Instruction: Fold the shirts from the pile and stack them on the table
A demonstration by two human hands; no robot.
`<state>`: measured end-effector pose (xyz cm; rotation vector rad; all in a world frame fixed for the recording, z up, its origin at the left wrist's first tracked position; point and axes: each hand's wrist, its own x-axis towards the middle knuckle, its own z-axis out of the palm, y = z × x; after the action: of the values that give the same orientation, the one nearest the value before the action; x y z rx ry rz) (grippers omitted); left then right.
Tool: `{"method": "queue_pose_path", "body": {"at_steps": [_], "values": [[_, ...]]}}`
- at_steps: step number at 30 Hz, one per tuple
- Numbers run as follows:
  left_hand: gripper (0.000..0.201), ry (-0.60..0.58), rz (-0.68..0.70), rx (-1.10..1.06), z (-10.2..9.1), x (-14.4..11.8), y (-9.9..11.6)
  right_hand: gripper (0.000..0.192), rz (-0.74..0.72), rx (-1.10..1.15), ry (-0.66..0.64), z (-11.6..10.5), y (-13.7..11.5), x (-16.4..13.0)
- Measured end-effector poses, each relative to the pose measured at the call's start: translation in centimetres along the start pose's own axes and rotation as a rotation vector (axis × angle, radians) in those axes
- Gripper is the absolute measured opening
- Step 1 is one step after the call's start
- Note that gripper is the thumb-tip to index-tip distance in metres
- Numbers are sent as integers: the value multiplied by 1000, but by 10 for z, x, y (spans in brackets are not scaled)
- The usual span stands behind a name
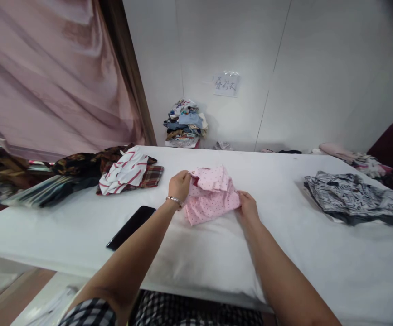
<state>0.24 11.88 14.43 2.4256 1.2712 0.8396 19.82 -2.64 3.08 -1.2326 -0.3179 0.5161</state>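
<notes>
A pink shirt (213,206) with small dark dots lies bunched in the middle of the white-covered table (203,267). Its collar part is folded over on top, and a darker red patch shows inside near the left. My left hand (179,186), with a bracelet at the wrist, pinches the shirt's upper left edge. At the right edge, my right hand (248,206) grips the cloth between thumb and fingers. To the left of my left forearm lies a black phone-like slab (131,227), flat on the table.
Crumpled clothes, including a red-striped white shirt (124,172), lie at the left. Folded black-and-white printed garments (352,194) sit at the right. A clothes stack (186,122) stands behind the table's far edge by the wall, below a paper sign (226,84). A pink curtain (53,77) hangs left.
</notes>
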Motion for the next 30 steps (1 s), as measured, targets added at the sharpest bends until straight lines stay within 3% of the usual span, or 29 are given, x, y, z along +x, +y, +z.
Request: {"method": "queue_pose_path", "body": {"at_steps": [2,4,7,9,12,16,19,23,26,30], "values": [[35,54,-22,-91,1,-10,-4,22,-22,-37,125,-5,-8,4],[32,-46,106,-81,13,-31,-8,24,-144,-91,178,-7,-18,3],[27,-262,394,-49,36,-69,-14,29,-318,-133,80,-3,-26,-8],[26,-315,448,-63,47,-91,-16,33,-323,-175,-63,1,-24,-16],[28,-318,408,-92,45,-106,-17,41,-263,-362,-221,4,-15,-24],[29,-220,335,-78,27,-100,-21,46,-236,-603,-261,6,-11,-25],[40,-128,126,22,22,-89,-30,47,-303,-709,-261,14,-18,-21],[59,-228,-83,35,34,-82,-45,56,-229,-843,-305,34,-30,-11],[47,-162,-38,-55,45,-83,-53,56,-156,-922,-345,47,-33,-6],[42,-23,69,-242,49,-85,-58,47,-269,-782,-412,52,-27,-12]]}}
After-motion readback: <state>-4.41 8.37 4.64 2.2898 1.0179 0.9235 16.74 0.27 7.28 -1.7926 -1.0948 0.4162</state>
